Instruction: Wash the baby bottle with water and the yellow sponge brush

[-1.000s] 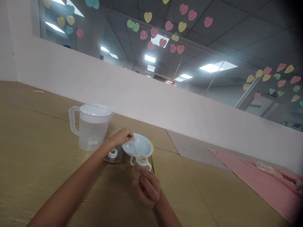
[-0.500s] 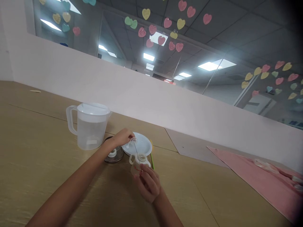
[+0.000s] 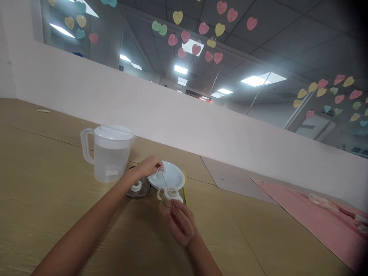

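My left hand (image 3: 147, 167) is closed in a pinch on a small clear round part (image 3: 161, 170) held above a white plate (image 3: 172, 177). A thin wire-like rod (image 3: 165, 184) runs from that part down to my right hand (image 3: 180, 223), whose fingers pinch its lower end. Just beyond my right hand stands a small clear bottle (image 3: 167, 197) with two side handles and a white collar. A small white piece lies on the plate near my left hand.
A clear lidded pitcher (image 3: 109, 153) stands at the left on the wooden table (image 3: 57, 199). A glass lid with a white knob (image 3: 138, 187) lies beside the plate. A green stick (image 3: 185, 195) lies right of the bottle. A pink cloth (image 3: 310, 218) covers the right side.
The view shifted slightly a second ago. My right hand has crept a little up toward the bottle; my left hand keeps its pinch in place.
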`<state>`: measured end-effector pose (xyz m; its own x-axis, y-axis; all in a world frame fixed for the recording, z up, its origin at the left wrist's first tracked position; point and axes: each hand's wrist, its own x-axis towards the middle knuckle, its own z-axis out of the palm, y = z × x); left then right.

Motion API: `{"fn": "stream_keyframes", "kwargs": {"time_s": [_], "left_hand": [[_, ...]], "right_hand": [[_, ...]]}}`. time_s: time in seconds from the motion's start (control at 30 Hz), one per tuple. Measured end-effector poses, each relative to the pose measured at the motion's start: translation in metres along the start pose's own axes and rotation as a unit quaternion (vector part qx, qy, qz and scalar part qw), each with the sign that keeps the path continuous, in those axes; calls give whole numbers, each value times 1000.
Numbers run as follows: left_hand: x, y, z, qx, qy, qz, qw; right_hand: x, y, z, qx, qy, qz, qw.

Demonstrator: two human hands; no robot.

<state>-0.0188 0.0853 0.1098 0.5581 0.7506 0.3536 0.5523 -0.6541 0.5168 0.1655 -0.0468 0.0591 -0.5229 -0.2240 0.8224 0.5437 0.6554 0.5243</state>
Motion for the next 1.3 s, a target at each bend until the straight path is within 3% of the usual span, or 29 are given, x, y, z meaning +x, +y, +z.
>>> {"fn": "stream_keyframes", "kwargs": {"time_s": [0.57, 0.93, 1.3], "left_hand": [[2, -3, 2, 11, -8, -10, 1000], [4, -5, 4, 4, -20, -4, 1000], [2, -3, 3, -11, -33, -1, 999]], "right_hand": [[-10, 2, -1, -20, -2, 13, 1000], [11, 1, -3, -9, 51, 38, 998], [7, 5, -2, -30, 72, 26, 997]]}}
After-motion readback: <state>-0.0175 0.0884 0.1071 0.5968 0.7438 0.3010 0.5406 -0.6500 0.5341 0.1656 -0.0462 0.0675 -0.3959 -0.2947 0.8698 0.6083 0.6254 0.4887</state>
